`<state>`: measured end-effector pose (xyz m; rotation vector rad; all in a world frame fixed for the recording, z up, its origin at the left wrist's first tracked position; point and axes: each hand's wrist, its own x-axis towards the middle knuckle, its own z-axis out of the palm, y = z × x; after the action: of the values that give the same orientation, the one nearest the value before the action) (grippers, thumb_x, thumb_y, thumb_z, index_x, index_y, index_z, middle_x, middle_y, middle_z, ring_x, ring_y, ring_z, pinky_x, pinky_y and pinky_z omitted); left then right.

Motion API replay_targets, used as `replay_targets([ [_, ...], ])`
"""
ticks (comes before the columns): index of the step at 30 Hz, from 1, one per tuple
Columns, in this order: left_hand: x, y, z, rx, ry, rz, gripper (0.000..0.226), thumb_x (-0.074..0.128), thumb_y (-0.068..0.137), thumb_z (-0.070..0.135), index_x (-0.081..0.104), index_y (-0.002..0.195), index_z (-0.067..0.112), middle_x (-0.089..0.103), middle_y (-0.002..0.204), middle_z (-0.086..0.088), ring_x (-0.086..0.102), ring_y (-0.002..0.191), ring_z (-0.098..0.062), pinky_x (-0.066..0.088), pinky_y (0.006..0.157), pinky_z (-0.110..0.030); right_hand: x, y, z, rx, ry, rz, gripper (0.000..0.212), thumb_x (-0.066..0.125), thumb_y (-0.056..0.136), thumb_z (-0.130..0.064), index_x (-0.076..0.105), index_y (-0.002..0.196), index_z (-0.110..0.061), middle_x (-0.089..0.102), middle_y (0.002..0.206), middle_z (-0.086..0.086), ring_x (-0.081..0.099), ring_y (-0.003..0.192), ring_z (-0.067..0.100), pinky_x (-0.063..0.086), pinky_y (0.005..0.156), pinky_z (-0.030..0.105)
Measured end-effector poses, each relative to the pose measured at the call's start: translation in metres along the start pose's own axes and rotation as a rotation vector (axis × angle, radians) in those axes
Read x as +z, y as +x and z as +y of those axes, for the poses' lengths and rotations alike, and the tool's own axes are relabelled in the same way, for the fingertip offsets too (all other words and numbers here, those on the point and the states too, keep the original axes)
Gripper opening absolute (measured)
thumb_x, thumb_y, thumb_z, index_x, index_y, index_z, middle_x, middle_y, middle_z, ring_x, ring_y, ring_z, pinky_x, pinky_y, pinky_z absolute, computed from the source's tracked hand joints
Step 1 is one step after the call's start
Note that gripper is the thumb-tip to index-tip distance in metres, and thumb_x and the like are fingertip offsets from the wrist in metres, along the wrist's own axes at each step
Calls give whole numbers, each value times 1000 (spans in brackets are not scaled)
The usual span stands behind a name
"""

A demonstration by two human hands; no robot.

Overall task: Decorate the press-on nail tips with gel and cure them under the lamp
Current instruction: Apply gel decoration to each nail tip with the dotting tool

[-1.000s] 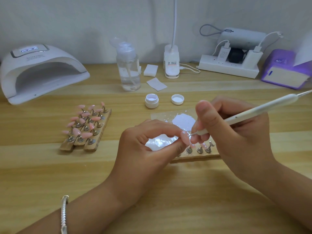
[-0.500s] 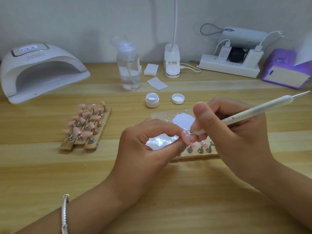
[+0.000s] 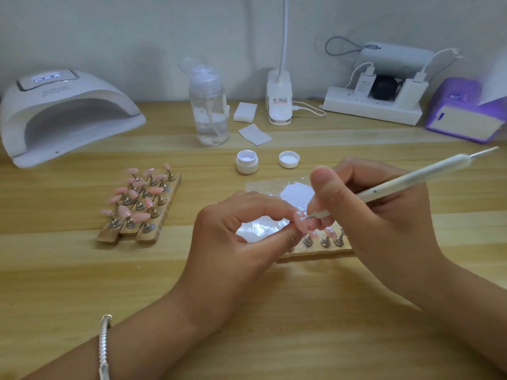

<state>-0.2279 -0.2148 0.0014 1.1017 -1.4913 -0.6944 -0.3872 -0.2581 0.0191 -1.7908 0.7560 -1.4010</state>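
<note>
My left hand [image 3: 236,242] pinches a pink nail tip [image 3: 299,220] between thumb and forefinger, just above a wooden holder strip [image 3: 315,253] with several metal stands. My right hand [image 3: 378,215] grips a white dotting pen [image 3: 406,179] like a pencil, its fine tip touching the pinched nail tip. Behind the hands lies a clear palette sheet [image 3: 297,193] smeared with white gel. An open white gel jar [image 3: 247,161] and its lid [image 3: 289,159] sit further back. A second wooden holder [image 3: 140,204] at the left carries several pink nail tips. The white curing lamp [image 3: 63,116] stands at the far left.
A clear pump bottle [image 3: 210,113], white wipe pads [image 3: 245,112], a desk lamp base [image 3: 279,102], a power strip [image 3: 373,105] with chargers and a purple box [image 3: 463,116] line the back of the wooden table [image 3: 247,325].
The right hand has tilted the pen slightly lower and brought its tip onto the nail tip. The left hand holds almost still.
</note>
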Motion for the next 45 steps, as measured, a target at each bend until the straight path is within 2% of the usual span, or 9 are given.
replay_targets([
  [6, 0, 0, 0, 8, 8, 1, 9, 81, 73, 24, 77, 77, 18, 75, 78, 6, 67, 79, -10, 39, 74, -8, 0, 1, 0, -1, -2, -2, 37, 59, 93, -24, 60, 62, -3, 63, 54, -2, 57, 48, 7, 45, 49, 23],
  [12, 0, 0, 0, 12, -5, 3, 8, 81, 73, 24, 77, 77, 18, 75, 77, 5, 67, 79, -9, 39, 74, -8, 1, 2, 1, 0, 13, -2, 37, 60, 93, -23, 60, 62, -2, 63, 54, 3, 58, 48, 15, 46, 47, 31],
  [18, 0, 1, 0, 9, 10, 0, 9, 81, 74, 24, 77, 79, 17, 75, 79, 6, 67, 81, -11, 39, 75, -8, 0, 1, 2, 2, 6, -9, 38, 59, 93, -22, 60, 62, 0, 63, 55, 3, 57, 49, 9, 45, 48, 27],
  [32, 0, 0, 1, 8, 14, 6, 8, 80, 73, 24, 77, 77, 17, 75, 78, 7, 67, 80, -9, 39, 75, -9, -1, 2, 1, -10, -10, -16, 38, 60, 93, -23, 62, 63, 0, 64, 56, 3, 57, 48, 12, 44, 47, 27],
  [37, 0, 1, 1, 12, 24, 7, 7, 83, 74, 20, 77, 78, 19, 75, 78, 8, 67, 80, -10, 39, 75, -9, -2, 1, 3, 11, 4, -10, 39, 60, 93, -26, 61, 62, -3, 63, 54, 4, 60, 47, 23, 45, 44, 34],
  [41, 0, 0, 0, 13, 24, 9, 16, 85, 73, 11, 76, 76, 24, 74, 78, 10, 66, 79, -7, 39, 74, -7, -5, 7, 0, 11, 82, 26, 37, 58, 94, -27, 60, 60, -11, 60, 52, 2, 58, 46, 15, 46, 47, 26],
  [45, -1, -1, 0, 4, 26, 12, 16, 85, 74, 12, 76, 76, 25, 74, 79, 8, 67, 81, -9, 40, 74, -7, -12, 18, 0, 0, 121, 111, 40, 60, 94, -29, 59, 56, -17, 53, 49, -6, 50, 41, 13, 42, 46, 24],
])
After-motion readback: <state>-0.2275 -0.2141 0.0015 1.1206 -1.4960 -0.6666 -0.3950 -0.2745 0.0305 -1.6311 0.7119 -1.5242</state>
